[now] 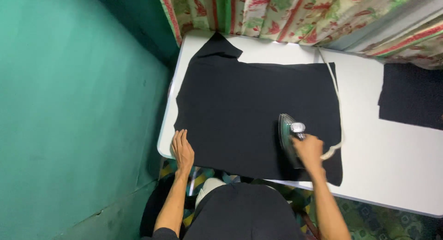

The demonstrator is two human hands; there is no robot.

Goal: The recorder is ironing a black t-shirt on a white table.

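Green walls close in on the left of a white table (pixel 397 175), with a flowered curtain (pixel 300 14) hanging along its far edge. Spread flat over the table's left half lies a black garment (pixel 240 111), one sleeve pointing toward the far left corner and its near edge drooping a little over the table's near rim.

On the garment's near right part sits an electric iron (pixel 290 134), its nose pointing to the far side. The right hand (pixel 310 150) is wrapped closed around the iron's handle, and a pale cord (pixel 339 101) loops from there away toward the curtain. The left hand (pixel 183 150) lies open and flat — palm down — on the garment's near left corner, right at the table's edge, well apart from the iron.

The cloth looks soft and limp (it would likely bunch or slide unless pinned flat, as the left hand does now). The iron seems hard and fairly heavy, with a sole probably hot — the handle is the only sensible hold.

A second piece of dark fabric (pixel 410 97) lies at the table's right end.
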